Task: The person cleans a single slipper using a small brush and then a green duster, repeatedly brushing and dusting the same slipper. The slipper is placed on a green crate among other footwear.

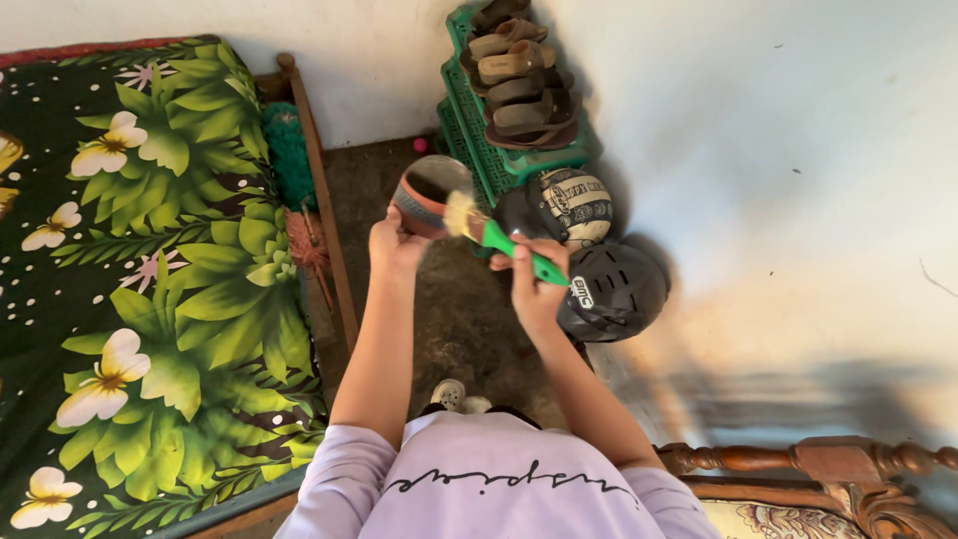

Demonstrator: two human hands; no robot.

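Left hand (pixel 396 243) holds the shoe (pixel 427 194) tight; right hand (pixel 535 281) pinches the green brush (pixel 494 236) — sweep softly, keep the shoe steady.

Bright daylight, soft shadows, warped edges

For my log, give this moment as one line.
left hand: holds shoe | right hand: holds green brush, bristles on shoe | nearby: shoe rack, two helmets, bed

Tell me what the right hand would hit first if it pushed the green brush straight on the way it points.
Probably the shoe in the left hand: the right hand aims the green brush up-left, and its bristles already seem to reach the shoe's rim.
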